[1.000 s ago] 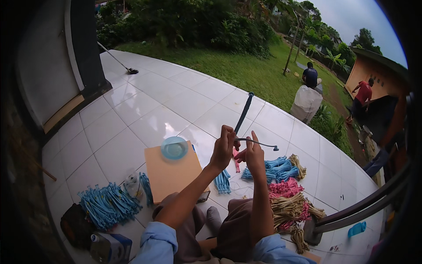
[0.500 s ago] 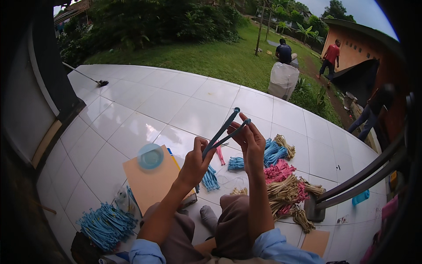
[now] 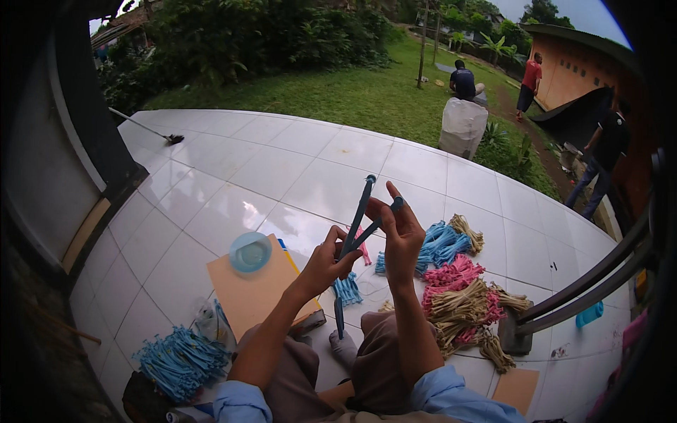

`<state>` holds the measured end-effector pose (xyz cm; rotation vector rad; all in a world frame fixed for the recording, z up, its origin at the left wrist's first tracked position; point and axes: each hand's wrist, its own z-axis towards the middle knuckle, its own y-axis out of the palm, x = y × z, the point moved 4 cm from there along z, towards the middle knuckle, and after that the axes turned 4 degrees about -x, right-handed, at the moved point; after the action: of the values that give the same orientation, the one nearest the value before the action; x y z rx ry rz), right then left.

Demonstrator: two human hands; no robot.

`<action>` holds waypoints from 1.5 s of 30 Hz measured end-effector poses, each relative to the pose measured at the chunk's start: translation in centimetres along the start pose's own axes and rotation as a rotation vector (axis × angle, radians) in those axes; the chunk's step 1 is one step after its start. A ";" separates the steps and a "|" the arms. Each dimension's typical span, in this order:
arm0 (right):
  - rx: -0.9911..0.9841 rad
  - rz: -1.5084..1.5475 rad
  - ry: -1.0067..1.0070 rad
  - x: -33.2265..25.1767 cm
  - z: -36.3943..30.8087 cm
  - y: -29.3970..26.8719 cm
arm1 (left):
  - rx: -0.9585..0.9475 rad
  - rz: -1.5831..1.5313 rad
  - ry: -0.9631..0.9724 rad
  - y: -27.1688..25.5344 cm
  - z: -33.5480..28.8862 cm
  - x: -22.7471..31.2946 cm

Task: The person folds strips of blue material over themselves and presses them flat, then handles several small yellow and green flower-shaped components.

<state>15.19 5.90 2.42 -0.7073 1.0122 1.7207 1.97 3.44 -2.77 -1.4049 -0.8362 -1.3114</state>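
My left hand grips a dark blue strap with round knobbed ends. Two lengths of it spread upward in a V from my fingers, and a tail hangs below that hand. The right-hand length leads to my right hand, whose fingers close about its knobbed end while the index finger points up. The other end stands free at the top. Beneath my hands on the tiles lie small bundles of light blue strips and a few pink strips.
Bundles of blue, pink and beige strips pile at right beside a dark metal stand. At left are a blue bowl on a tan board and a blue heap. Three people stand or sit beyond the tiles.
My left hand has shifted slightly right, and a strap tail now hangs below it. The V's right length sits lower and closer to my right hand. The background people at right have moved.
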 end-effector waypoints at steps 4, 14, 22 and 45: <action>0.122 -0.166 -0.120 -0.6 -0.3 0.5 | 0.041 0.016 0.125 0.0 0.1 0.6; -0.148 -0.070 0.126 5.7 -3.0 5.0 | 0.860 0.374 0.210 0.1 -0.8 -1.4; -0.300 -0.077 0.229 4.9 -3.2 4.2 | 0.882 -0.016 0.436 -6.1 -3.4 4.0; -1.064 -0.167 0.782 20.3 -2.2 4.5 | 0.610 0.331 -0.204 -11.3 -13.0 -11.9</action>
<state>3.90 12.36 -13.98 -2.1892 0.3840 1.7845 -14.43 -4.38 -13.18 -1.1257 -0.9845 -0.5926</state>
